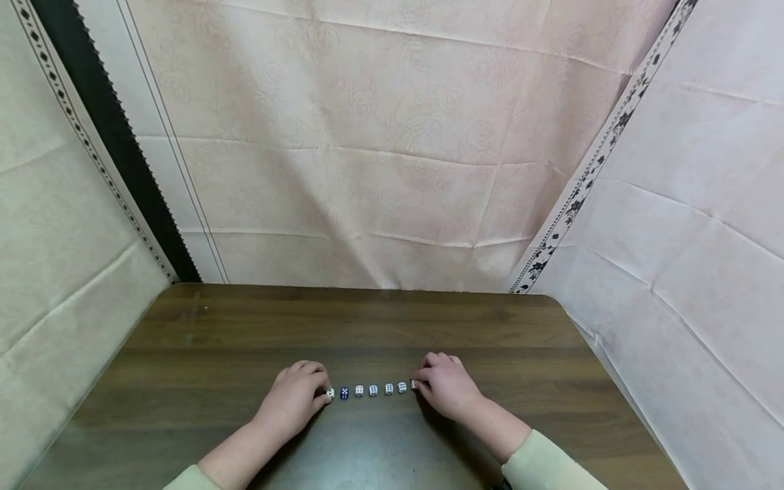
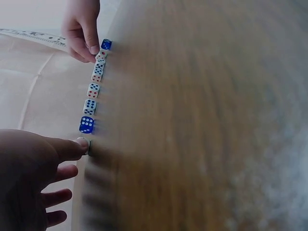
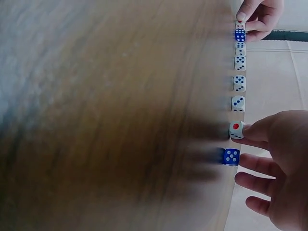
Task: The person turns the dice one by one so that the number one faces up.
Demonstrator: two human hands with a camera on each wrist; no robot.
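On the brown, wood-grained worktop point(image 1: 367, 323) we see a row of dice point(image 1: 373, 390), small cubes with rounded corners, mostly white. At one end the left hand point(image 1: 300, 391) pinches a white die point(image 1: 331, 393) by the thumb, other fingers spread; at the other, the right hand point(image 1: 450, 388) pinches a red-pipped die point(image 3: 236, 130) likewise. Just beyond it we find a blue die point(image 3: 231, 157); whether a finger touches it, we cannot tell. Behind hangs creased, pale cloth point(image 1: 367, 136).

head: high, forward-down, farthest, dice row point(image 1: 373, 390) lower centre | left wrist: close, along same row, upper left | right wrist: likewise, upper right
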